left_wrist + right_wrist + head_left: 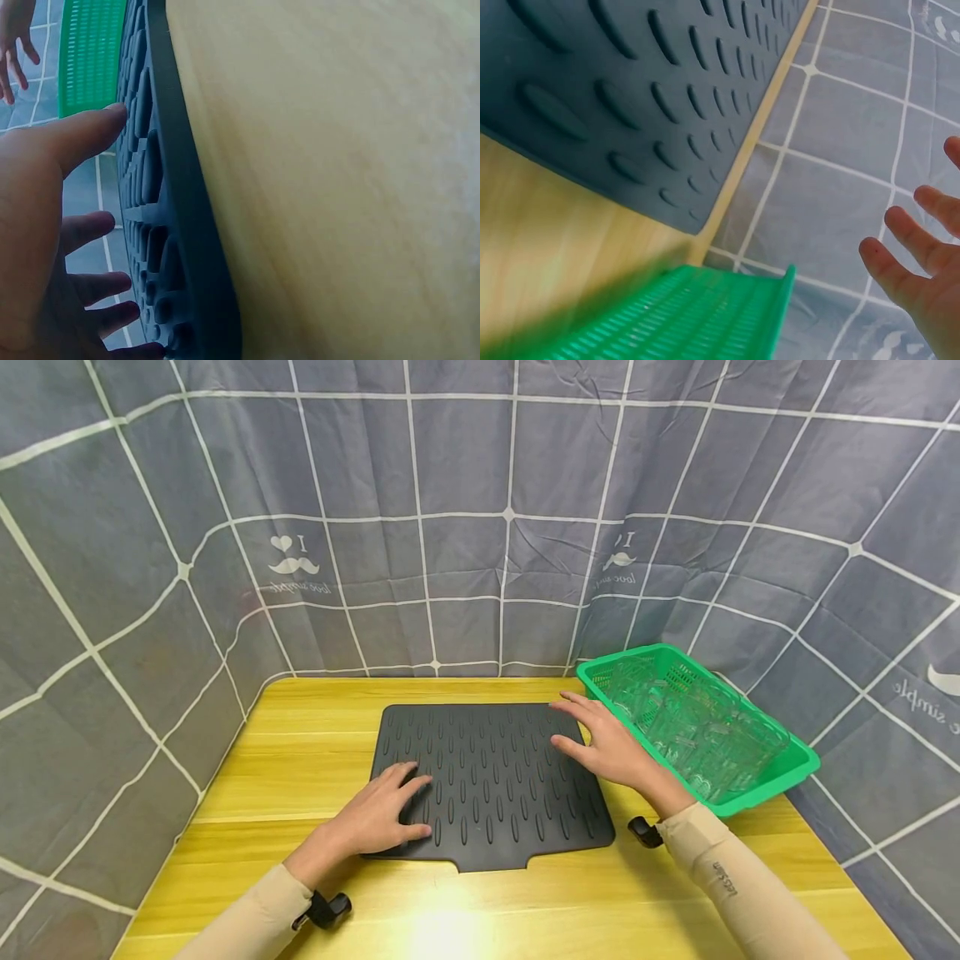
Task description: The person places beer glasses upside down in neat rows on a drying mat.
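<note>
Head view: left hand (381, 814), right hand (606, 745) spread, empty, over black rectangular rubbery mat (491, 785); apparently aligning; next likely needs edge contact.

Looks matt on the black mat (491, 783), rubber or plastic, can't tell which, studded with raised oblong ribs (514, 827), smooth between. Reads as moulded plastic on the green basket (91, 60), perforated sides, smooth edge. Clear and shiny on the drinkware (686, 727), glass or transparent plastic, can't call it. Shows yellow wood grain on the tabletop (300, 752), smooth and glossy, strong glare near the front. Looks like thin cloth on the grey curtain (465, 460), creased, mostly matt. Matt cloth on the beige sleeves (738, 872)
</note>
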The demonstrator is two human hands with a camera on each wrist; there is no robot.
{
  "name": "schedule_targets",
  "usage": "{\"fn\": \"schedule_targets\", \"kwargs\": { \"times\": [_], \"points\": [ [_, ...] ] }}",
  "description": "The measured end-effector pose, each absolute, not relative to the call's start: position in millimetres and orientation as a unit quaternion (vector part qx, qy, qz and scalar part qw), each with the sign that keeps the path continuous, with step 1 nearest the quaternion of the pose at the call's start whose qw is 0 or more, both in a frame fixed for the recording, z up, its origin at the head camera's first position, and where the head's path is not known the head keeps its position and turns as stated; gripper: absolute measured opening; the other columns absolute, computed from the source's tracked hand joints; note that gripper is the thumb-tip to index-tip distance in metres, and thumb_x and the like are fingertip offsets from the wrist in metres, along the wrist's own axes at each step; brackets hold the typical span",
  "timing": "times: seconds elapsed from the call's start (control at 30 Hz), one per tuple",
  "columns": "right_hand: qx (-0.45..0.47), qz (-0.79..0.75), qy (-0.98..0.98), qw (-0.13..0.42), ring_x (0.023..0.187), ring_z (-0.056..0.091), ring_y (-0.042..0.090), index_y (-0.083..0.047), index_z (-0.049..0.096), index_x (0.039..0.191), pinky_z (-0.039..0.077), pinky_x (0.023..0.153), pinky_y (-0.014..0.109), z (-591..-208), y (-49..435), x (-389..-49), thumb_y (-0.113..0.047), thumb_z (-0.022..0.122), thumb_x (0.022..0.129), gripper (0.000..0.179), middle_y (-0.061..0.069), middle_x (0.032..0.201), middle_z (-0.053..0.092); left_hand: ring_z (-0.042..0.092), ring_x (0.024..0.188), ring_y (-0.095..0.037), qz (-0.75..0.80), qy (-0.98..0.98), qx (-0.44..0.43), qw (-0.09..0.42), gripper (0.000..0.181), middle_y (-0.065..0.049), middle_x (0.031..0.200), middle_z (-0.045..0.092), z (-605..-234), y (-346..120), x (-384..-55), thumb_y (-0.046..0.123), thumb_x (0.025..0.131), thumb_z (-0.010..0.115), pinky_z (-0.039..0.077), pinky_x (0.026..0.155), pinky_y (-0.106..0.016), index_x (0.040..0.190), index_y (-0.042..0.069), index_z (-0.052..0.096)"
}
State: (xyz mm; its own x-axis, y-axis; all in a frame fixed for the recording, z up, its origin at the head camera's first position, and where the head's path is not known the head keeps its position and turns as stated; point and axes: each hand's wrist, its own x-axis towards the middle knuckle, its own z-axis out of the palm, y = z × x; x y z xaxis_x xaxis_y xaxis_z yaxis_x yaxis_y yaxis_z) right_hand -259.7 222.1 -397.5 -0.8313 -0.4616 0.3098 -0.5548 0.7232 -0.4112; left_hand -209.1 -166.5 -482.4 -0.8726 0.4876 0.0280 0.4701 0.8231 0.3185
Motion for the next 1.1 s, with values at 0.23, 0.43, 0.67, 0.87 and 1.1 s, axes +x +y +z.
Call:
{"fn": "schedule_targets", "kwargs": {
  "times": [0.23, 0.43, 0.67, 0.87, 1.1],
  "points": [
    [0.260, 0.274, -0.920, 0.100, 0.149, 0.029, 0.042, -0.017, 0.051, 0.148, 0.025, 0.115, 0.067, -384, 233, -274, -0.041, 0.064, 0.098, 0.057, 0.012, 0.162, 0.034, 0.026, 0.150, -0.043, 0.148, 0.955, 0.250, 0.055, 0.084, -0.020, 0.162, 0.029, -486, -167, -209, 0.056, 0.085, 0.074, 0.029, 0.117, -0.062, 0.153, 0.017, 0.045],
    [0.230, 0.283, -0.926, 0.093, 0.149, 0.028, 0.043, -0.017, 0.050, 0.149, 0.025, 0.114, 0.068, -373, 245, -287, -0.042, 0.063, 0.099, 0.058, 0.013, 0.163, 0.032, 0.023, 0.151, -0.044, 0.147, 0.955, 0.250, 0.062, 0.086, -0.020, 0.162, 0.028, -489, -167, -210, 0.058, 0.084, 0.075, 0.024, 0.119, -0.061, 0.153, 0.018, 0.045],
    [0.189, 0.288, -0.935, 0.079, 0.152, 0.020, 0.045, -0.017, 0.046, 0.152, 0.020, 0.115, 0.071, -364, 262, -302, -0.040, 0.062, 0.100, 0.059, 0.014, 0.165, 0.026, 0.020, 0.152, -0.045, 0.164, 0.954, 0.241, 0.074, 0.086, -0.019, 0.163, 0.028, -490, -166, -209, 0.057, 0.083, 0.076, 0.021, 0.120, -0.062, 0.153, 0.018, 0.045],
    [0.170, 0.289, -0.939, 0.074, 0.151, 0.020, 0.047, -0.015, 0.044, 0.152, 0.021, 0.115, 0.070, -357, 276, -313, -0.044, 0.060, 0.100, 0.062, 0.017, 0.165, 0.024, 0.017, 0.152, -0.046, 0.177, 0.952, 0.234, 0.085, 0.086, -0.018, 0.164, 0.027, -490, -165, -209, 0.057, 0.082, 0.077, 0.019, 0.120, -0.063, 0.153, 0.019, 0.046],
    [0.156, 0.293, -0.940, 0.081, 0.150, 0.021, 0.047, -0.011, 0.046, 0.151, 0.021, 0.115, 0.069, -347, 287, -325, -0.042, 0.061, 0.100, 0.062, 0.020, 0.165, 0.024, 0.016, 0.152, -0.046, 0.171, 0.954, 0.232, 0.088, 0.086, -0.019, 0.164, 0.026, -489, -165, -209, 0.057, 0.082, 0.077, 0.018, 0.120, -0.064, 0.153, 0.019, 0.046]
  ]
}}
